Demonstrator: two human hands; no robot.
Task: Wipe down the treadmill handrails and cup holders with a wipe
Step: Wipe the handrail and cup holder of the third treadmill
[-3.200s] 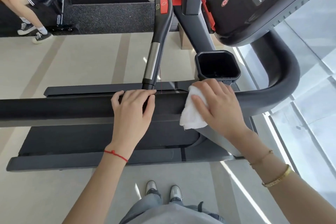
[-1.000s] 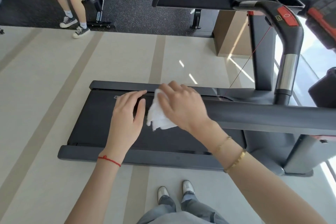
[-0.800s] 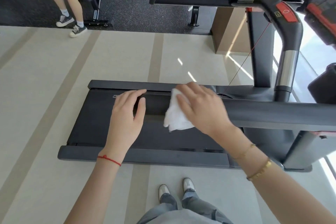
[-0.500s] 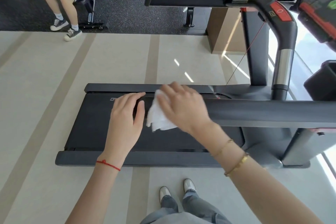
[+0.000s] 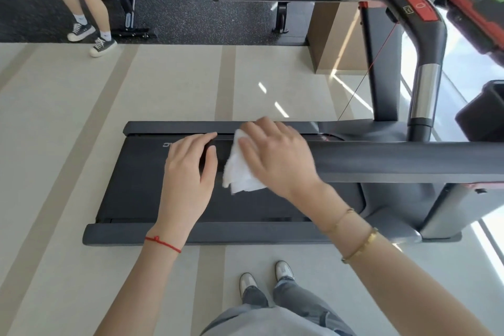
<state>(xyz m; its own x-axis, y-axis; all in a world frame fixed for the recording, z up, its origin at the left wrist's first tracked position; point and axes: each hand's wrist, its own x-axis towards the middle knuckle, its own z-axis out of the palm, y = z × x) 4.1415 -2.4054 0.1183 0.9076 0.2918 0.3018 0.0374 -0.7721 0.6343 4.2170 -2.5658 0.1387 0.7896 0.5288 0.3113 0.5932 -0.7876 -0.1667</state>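
Your right hand (image 5: 275, 155) has slid the wipe (image 5: 240, 172) back to the near handrail's (image 5: 395, 161) end beside your flat-fingered left hand (image 5: 191, 169), so that rail seems nearly finished.

A single head-worn camera looks steeply down, close over the near handrail (image 5: 395, 161), facing across the treadmill.

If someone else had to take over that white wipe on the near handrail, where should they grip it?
Grip the white crumpled wipe by its loose lower folds, coming from the near side under the black padded handrail. That bunch hangs free below the rail, while the right hand presses the upper part against it and the left hand blocks the left side.
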